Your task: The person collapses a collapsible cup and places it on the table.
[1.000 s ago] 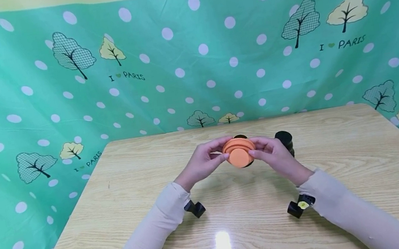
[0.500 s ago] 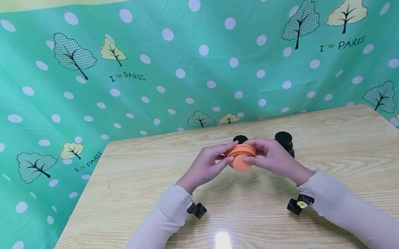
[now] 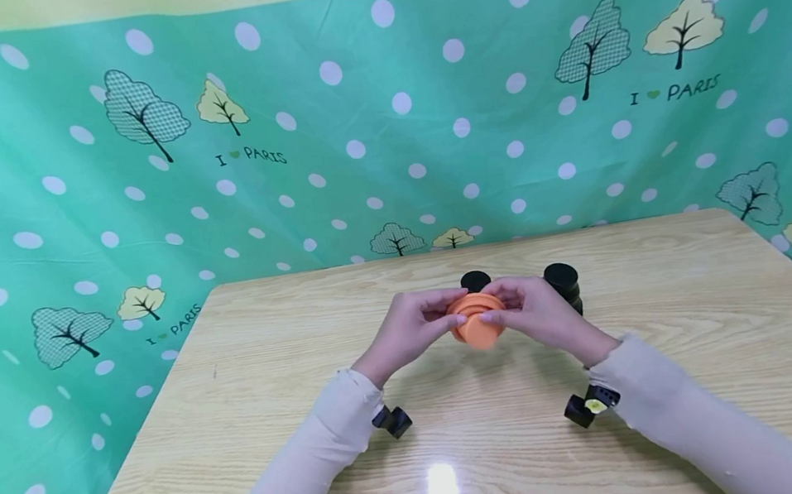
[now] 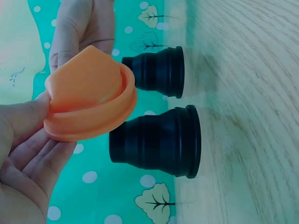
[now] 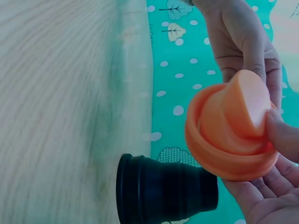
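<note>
Both hands share an orange collapsible cup [image 3: 481,334], held above the table with its small round base toward me. My left hand [image 3: 407,333] pinches its left side, thumb near the base and fingers behind the rim. On the other side my right hand [image 3: 540,313] grips it the same way. The left wrist view shows the cup's wall [image 4: 88,77] folded and skewed inside its thick rim. In the right wrist view the base [image 5: 254,105] leans to one side, the right thumb pressing on it.
Two black stepped cups stand wide end down behind the hands: one black cup [image 3: 475,279] beyond the orange cup, another black cup [image 3: 561,279] behind the right hand. A green dotted cloth [image 3: 327,181] hangs along the back of the wooden table [image 3: 286,328].
The orange cup has come down slightly and its base has tilted downward. Both thumbs have moved inward on it. More of the black cup behind now shows.
</note>
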Demonstrator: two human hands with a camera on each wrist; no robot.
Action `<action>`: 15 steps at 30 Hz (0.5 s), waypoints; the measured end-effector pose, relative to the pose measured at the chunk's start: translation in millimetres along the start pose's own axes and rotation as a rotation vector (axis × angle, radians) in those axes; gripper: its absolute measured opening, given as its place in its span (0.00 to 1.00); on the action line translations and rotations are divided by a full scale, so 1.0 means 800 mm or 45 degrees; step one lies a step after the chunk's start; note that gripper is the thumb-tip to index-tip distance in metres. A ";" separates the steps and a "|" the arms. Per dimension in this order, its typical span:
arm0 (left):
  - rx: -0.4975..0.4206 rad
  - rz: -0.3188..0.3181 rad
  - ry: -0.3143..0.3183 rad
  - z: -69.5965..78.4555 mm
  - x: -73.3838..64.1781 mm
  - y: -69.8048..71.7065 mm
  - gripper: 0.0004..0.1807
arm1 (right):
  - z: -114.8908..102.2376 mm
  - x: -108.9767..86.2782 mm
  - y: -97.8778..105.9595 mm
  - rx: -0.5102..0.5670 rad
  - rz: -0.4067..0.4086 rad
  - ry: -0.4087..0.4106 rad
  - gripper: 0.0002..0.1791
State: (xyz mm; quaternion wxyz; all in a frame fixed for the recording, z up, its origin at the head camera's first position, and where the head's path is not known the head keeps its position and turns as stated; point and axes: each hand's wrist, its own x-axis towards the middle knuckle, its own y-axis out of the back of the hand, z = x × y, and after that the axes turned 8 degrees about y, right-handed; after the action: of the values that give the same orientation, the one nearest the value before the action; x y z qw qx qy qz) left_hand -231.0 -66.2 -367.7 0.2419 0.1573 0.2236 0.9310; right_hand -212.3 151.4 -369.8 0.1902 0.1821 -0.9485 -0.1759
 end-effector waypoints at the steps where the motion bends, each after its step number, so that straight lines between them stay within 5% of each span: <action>1: -0.024 0.011 0.016 0.000 0.000 0.000 0.20 | 0.001 0.000 0.000 0.012 0.012 -0.003 0.15; 10: -0.188 -0.071 0.174 0.002 0.003 0.008 0.23 | 0.008 -0.001 0.000 0.184 0.082 -0.015 0.17; 15: -0.221 -0.105 0.174 0.003 0.003 0.007 0.23 | 0.009 -0.001 0.002 0.270 0.113 -0.029 0.19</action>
State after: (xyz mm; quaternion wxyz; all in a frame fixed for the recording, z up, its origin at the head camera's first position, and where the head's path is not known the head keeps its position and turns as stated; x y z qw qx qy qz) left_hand -234.1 -68.4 -362.3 0.2768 0.0627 0.1644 0.9447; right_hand -215.5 155.1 -375.9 0.1669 0.1569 -0.9710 -0.0680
